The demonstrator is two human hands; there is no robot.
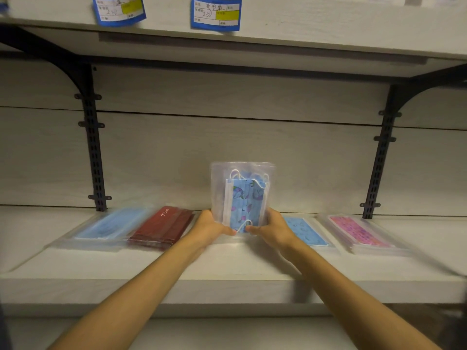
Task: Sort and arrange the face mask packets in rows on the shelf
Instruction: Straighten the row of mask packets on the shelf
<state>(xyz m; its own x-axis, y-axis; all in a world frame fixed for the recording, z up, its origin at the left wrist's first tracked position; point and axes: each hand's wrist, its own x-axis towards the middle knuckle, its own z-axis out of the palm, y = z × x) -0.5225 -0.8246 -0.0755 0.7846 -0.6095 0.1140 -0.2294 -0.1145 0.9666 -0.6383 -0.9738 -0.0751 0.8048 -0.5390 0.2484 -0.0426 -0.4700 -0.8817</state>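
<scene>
A clear packet of blue patterned face masks stands upright at the middle of the white shelf. My left hand grips its lower left edge and my right hand grips its lower right edge. Flat on the shelf to the left lie a light blue mask packet and a dark red mask packet. To the right lie a blue patterned packet, partly hidden by my right hand, and a pink patterned packet.
An upper shelf hangs overhead with two blue price labels on its front edge. Black brackets run up the back wall at left and right. The shelf's front edge runs just under my forearms.
</scene>
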